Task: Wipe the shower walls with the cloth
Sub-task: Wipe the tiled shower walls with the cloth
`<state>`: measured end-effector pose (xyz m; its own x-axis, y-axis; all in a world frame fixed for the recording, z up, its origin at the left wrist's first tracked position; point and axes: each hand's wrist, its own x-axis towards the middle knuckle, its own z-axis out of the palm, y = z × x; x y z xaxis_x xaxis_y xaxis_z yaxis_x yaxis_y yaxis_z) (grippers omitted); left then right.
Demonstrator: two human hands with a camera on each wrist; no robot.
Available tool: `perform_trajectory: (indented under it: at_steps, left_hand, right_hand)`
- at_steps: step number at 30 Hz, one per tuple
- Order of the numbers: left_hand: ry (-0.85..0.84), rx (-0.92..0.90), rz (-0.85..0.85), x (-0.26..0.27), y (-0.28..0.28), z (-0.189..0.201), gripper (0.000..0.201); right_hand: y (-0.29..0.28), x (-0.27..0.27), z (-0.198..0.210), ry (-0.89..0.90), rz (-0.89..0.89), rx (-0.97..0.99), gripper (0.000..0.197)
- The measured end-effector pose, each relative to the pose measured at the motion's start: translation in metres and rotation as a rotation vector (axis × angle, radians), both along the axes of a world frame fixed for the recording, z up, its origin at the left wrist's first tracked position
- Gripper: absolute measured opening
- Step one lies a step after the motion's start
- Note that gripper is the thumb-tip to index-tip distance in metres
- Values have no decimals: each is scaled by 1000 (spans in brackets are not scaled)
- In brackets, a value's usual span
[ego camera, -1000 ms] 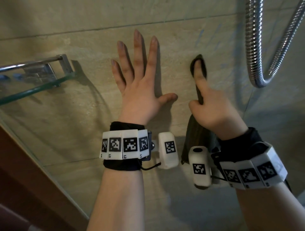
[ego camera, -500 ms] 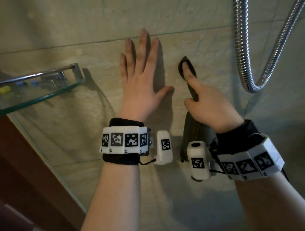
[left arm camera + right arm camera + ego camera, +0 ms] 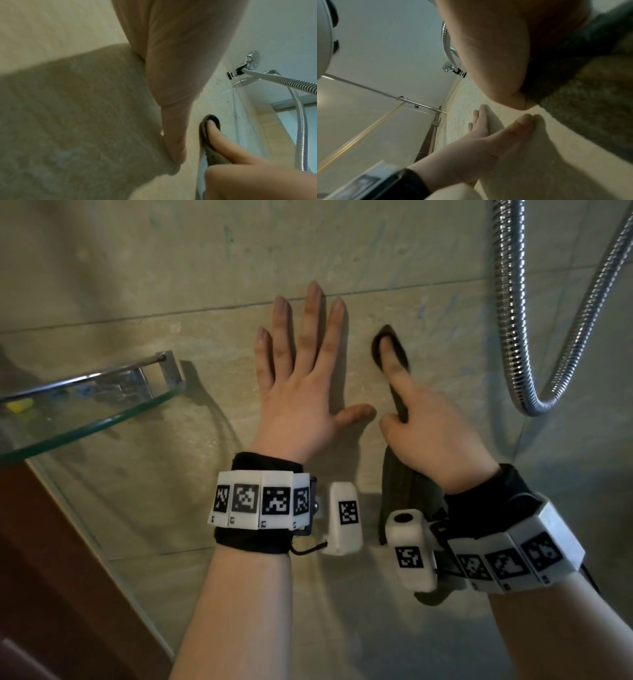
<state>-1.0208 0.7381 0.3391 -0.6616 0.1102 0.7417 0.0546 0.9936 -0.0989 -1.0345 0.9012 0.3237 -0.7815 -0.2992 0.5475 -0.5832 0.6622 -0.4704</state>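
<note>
The beige tiled shower wall (image 3: 212, 508) fills the head view. My left hand (image 3: 301, 392) lies flat on it, fingers straight and spread, beside a grout line. To its right, my right hand (image 3: 428, 436) grips a dark olive cloth (image 3: 400, 494). The index finger points up with the cloth's end (image 3: 378, 344) wrapped over its tip and pressed on the tile; the rest of the cloth hangs below the palm. The left wrist view shows the cloth (image 3: 212, 158) over that finger. In the right wrist view my left hand (image 3: 481, 135) rests against the wall, with the cloth (image 3: 590, 108) at the right.
A glass corner shelf (image 3: 85, 419) with a chrome rail juts from the wall at the left, a small yellow object on it. A glass panel edge (image 3: 85, 535) runs down below it. A chrome shower hose (image 3: 513, 337) loops at the upper right, near a wall corner.
Both hands have slid slightly up the wall, the left fingertips reaching the grout line. The view has tilted down a little. The right hand's hold on the cloth is unchanged.
</note>
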Motion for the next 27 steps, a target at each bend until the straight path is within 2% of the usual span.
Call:
perform_trajectory:
  at_steps: [5, 10, 18, 27]
  left_hand:
    - [-19, 4, -6, 1, 0, 1, 120]
    - [-18, 4, -7, 1, -1, 2, 121]
    - [-15, 2, -13, 2, 0, 1, 120]
    - [-15, 5, -14, 2, 0, 1, 120]
  right_hand:
    - [7, -2, 8, 28, -53, -5, 87]
    - [12, -6, 19, 43, -131, -131, 84]
    - [-4, 3, 18, 27, -99, 26, 85]
    - [6, -3, 27, 59, -158, -63, 85]
